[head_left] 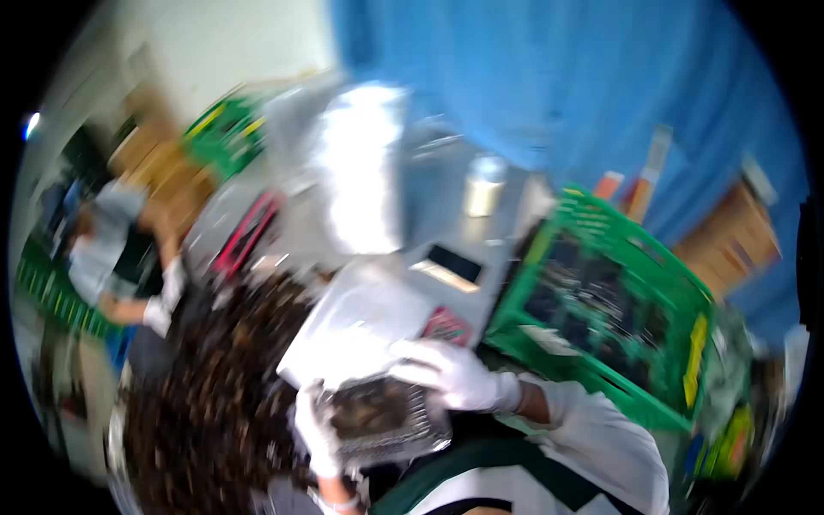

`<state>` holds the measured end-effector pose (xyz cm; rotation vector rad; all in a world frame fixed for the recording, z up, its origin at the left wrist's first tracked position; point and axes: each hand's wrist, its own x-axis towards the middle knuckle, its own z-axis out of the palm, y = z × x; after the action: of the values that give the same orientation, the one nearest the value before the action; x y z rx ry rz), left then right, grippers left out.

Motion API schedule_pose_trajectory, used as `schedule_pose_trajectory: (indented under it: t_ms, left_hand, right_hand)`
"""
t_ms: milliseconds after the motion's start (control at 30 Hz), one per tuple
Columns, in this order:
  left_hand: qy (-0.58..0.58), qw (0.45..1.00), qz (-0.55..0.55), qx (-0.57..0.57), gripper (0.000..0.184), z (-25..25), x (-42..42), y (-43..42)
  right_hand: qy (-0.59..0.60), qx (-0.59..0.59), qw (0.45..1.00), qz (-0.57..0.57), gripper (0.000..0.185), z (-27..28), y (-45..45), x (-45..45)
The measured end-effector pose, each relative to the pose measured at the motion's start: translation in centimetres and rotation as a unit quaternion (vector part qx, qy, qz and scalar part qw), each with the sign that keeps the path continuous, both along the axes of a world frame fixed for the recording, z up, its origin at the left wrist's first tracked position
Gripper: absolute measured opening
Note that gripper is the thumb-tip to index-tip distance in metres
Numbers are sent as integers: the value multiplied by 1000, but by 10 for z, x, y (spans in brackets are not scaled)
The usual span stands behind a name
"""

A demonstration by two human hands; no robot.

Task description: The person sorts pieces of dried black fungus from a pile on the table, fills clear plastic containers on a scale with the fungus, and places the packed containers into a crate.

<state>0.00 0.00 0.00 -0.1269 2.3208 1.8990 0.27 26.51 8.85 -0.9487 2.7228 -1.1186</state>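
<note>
Both my hands wear white gloves and are at a clear plastic box [382, 421] with dark brown contents, close to my body. Along the box's left side is my left hand [318, 433], closed on its edge. My right hand [451, 376] grips the far right edge, fingers lying over the rim. Motion smears the frame, so the contents cannot be named. Just beyond the box lies a white flat sheet or bag [356, 322], with a small red-and-green packet [447, 326] at its right. A large heap of dark brown pieces [219, 395] spreads to the left.
A green crate [515, 339] holding dark clear-topped packs stands at right. Farther back are a phone [453, 264], a white-and-cream bottle [485, 187] and a shiny plastic stack [362, 172]. Across the heap, a gloved co-worker [112, 249] works near a red-edged object [246, 232].
</note>
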Motion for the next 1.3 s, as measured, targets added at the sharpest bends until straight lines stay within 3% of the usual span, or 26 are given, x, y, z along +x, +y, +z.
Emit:
schedule_pose_trajectory:
  t_ms: [67, 100, 133, 233, 300, 367, 433, 500, 567, 633, 667, 700, 767, 833, 867, 900, 1000, 1133, 1233, 1300]
  left_hand:
    - [-29, 996, -42, 73, 39, -18, -34, -9]
    - [245, 963, -100, -46, 36, 1, -86, 54]
    - [264, 951, -141, -84, 40, 14, -128, 39]
    - [155, 968, -169, -96, 47, 37, -121, 58]
    - [154, 966, -173, -115, 46, 30, -120, 58]
    - [116, 973, -138, -146, 43, 23, -124, 55]
    - [92, 972, -143, -165, 42, 30, -116, 55]
    - [117, 967, -141, -177, 42, 12, -122, 43]
    - [109, 967, -128, -190, 42, 7, -120, 36]
    - [65, 983, -84, -149, 42, 21, -110, 46]
    - [124, 976, -113, -142, 36, -30, -123, 17]
    - [125, 981, -74, -129, 33, -14, -113, 29]
    - [122, 982, -46, -140, 31, -2, -108, 37]
    - [127, 981, 1, -145, 30, 13, -98, 46]
    - [181, 967, -4, -178, 33, 13, -94, 48]
    - [142, 976, -6, -166, 34, 17, -90, 49]
    - [158, 975, -15, -154, 36, 18, -70, 45]
    - [116, 978, -27, -171, 36, 14, -27, 34]
    - [103, 979, 22, -175, 35, 11, 6, 23]
    - [73, 981, 60, -167, 33, 2, 30, 14]
  right_hand:
    - [-21, 6, 995, -98, 70, 2, -2, -9]
    - [78, -1, 988, -134, 68, 20, 73, -35]
    - [155, -43, 969, -186, 68, 23, 84, -57]
    - [252, 18, 889, -382, 66, 74, 155, -10]
    - [211, 52, 809, -546, 65, 89, 193, 23]
    - [269, 128, 748, -593, 61, 75, 243, 50]
    - [189, 205, 702, -655, 58, 66, 290, 80]
    - [47, 238, 695, -677, 60, 61, 335, 108]
    - [-104, 191, 706, -674, 59, 49, 381, 129]
    - [-156, 129, 696, -689, 58, 17, 420, 140]
    - [-170, 28, 697, -696, 59, -22, 455, 149]
    - [-113, 72, 708, -694, 63, -29, 452, 141]
    - [-53, 274, 678, -680, 63, -28, 447, 105]
    - [13, 225, 767, -600, 51, -14, 439, 41]
    - [26, 148, 822, -549, 47, 6, 422, -5]
    - [32, 70, 864, -497, 43, 30, 394, -45]
    - [145, 2, 941, -305, 28, 93, 280, -154]
    - [269, 24, 948, -167, 31, 127, 179, -260]
    - [470, 177, 841, -199, 34, 93, 144, -352]
    - [330, 233, 901, -156, 30, 69, 135, -393]
